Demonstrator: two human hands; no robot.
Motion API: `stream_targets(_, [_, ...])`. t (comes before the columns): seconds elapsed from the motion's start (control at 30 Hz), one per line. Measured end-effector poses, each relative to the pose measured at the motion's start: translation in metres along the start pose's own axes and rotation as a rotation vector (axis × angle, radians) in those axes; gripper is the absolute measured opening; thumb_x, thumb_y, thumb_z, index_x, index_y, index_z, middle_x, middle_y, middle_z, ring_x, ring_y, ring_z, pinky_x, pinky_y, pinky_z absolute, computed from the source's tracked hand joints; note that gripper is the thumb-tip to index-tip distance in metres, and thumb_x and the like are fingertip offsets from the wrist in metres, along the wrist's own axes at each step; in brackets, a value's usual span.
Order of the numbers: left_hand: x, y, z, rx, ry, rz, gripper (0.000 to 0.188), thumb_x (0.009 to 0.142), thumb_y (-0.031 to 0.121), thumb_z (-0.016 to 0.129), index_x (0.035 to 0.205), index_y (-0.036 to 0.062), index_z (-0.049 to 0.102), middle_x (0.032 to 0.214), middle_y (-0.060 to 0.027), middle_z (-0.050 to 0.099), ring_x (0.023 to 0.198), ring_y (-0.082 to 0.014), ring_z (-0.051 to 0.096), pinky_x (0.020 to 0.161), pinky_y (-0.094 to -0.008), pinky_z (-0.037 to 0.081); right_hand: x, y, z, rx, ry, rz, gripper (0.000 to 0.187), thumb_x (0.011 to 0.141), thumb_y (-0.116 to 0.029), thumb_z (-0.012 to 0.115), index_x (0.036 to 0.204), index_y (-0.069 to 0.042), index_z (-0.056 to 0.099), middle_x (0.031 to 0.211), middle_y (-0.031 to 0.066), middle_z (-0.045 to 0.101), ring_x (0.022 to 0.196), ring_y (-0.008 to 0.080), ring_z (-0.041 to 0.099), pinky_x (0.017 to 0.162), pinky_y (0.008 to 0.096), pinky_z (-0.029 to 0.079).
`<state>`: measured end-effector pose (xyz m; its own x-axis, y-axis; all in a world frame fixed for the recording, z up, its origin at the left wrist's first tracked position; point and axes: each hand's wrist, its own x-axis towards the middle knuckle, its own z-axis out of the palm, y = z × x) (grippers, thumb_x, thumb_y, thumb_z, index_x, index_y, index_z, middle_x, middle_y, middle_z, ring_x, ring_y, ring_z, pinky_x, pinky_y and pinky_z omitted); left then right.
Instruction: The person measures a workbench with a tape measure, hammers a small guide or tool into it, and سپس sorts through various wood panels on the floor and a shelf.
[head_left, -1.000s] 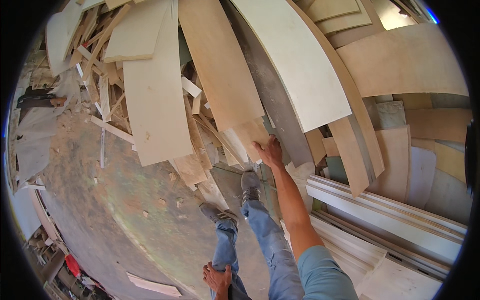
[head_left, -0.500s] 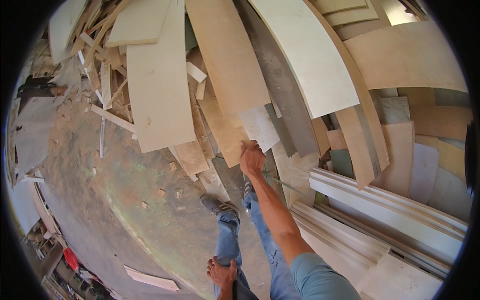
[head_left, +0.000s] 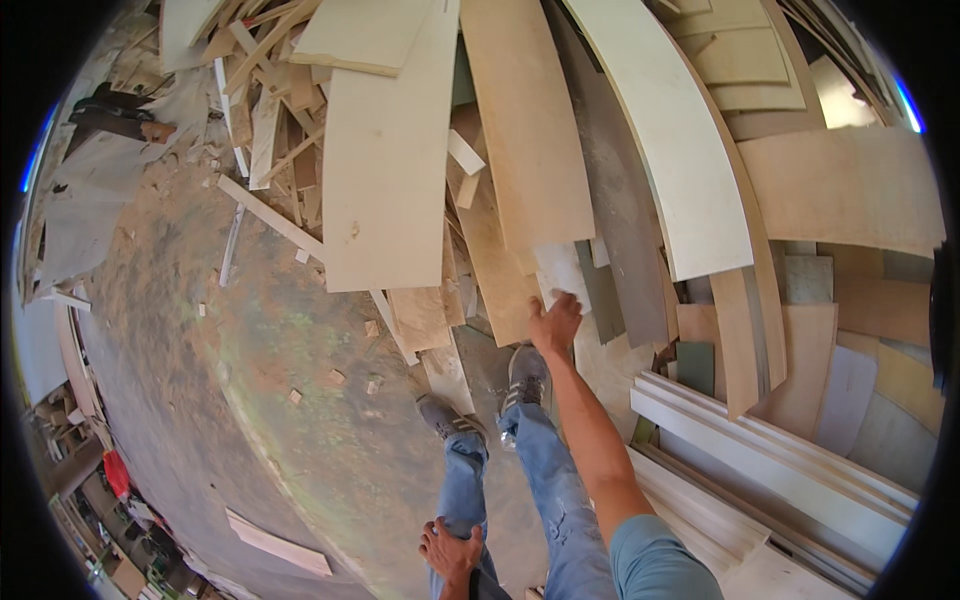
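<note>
My right hand (head_left: 556,322) reaches down beside the near end of a tan plywood strip (head_left: 500,290). The thumb stands apart from the slightly blurred fingers, and no held thing shows between them; contact with the strip's edge is unclear. A whitish panel (head_left: 562,268) lies just beyond the fingers, partly under a wider tan plywood board (head_left: 530,150). My left hand (head_left: 452,548) rests over my left knee with its fingers spread, holding nothing. Left of the strips lies a long pale board (head_left: 385,190).
A heap of offcuts (head_left: 275,95) fills the far left. A white-faced board (head_left: 680,150) and a curved tan sheet (head_left: 845,185) lie at the right. Stacked white boards (head_left: 770,445) stand near my right side. Small wood scraps (head_left: 337,377) dot the floor.
The view has shifted, so the boards sit further right and lower in it. My right hand has moved from the tan strip's near corner to just beside it. My left hand stays on the knee.
</note>
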<state>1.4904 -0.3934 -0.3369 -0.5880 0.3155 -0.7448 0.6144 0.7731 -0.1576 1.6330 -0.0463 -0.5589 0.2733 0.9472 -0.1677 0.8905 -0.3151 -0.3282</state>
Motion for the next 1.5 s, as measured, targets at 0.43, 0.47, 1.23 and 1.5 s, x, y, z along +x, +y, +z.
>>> stream_targets(0.43, [-0.001, 0.009, 0.003, -0.053, -0.024, -0.013, 0.070, 0.058, 0.045, 0.067, 0.114, 0.0055, 0.052, 0.112, -0.0138, 0.048, 0.109, -0.0312, 0.043, 0.094, -0.0415, 0.031, 0.103, -0.054, -0.058, 1.730, -0.052, 0.570, 0.036, 0.081, -0.011, 0.066, 0.113, -0.003, 0.052, 0.110, 0.0068, 0.057, 0.099, 0.0195, 0.056, 0.084, 0.0346, 0.047])
stream_targets(0.47, [-0.001, 0.010, 0.002, -0.054, -0.022, -0.019, 0.070, 0.058, 0.045, 0.067, 0.113, 0.0055, 0.052, 0.112, -0.0138, 0.048, 0.108, -0.0312, 0.043, 0.094, -0.0414, 0.031, 0.093, -0.057, -0.067, 1.740, -0.067, 0.508, 0.035, 0.081, -0.012, 0.067, 0.112, -0.004, 0.053, 0.109, 0.0052, 0.058, 0.096, 0.0184, 0.057, 0.082, 0.0341, 0.048])
stream_targets(1.23, [0.089, 0.024, -0.106, -2.033, -0.217, -0.172, 0.085, 0.074, 0.070, 0.044, 0.132, 0.0089, 0.032, 0.130, -0.0145, 0.042, 0.118, -0.0335, 0.041, 0.092, -0.0592, 0.029, -0.066, -0.093, -0.444, 1.439, 0.080, 0.425, 0.038, 0.068, -0.005, 0.069, 0.103, -0.005, 0.055, 0.094, 0.0057, 0.061, 0.077, 0.0181, 0.061, 0.055, 0.0326, 0.053])
stream_targets(1.5, [-0.006, 0.176, -0.357, -2.758, -0.289, 1.255, 0.075, 0.085, 0.061, 0.031, 0.132, 0.0032, 0.037, 0.136, -0.0155, 0.038, 0.123, -0.0347, 0.037, 0.104, -0.0421, 0.029, -0.045, -0.084, -0.586, 1.523, 0.263, 0.347, 0.033, 0.066, -0.004, 0.065, 0.098, -0.002, 0.057, 0.091, 0.0072, 0.060, 0.076, 0.0201, 0.061, 0.058, 0.0335, 0.052])
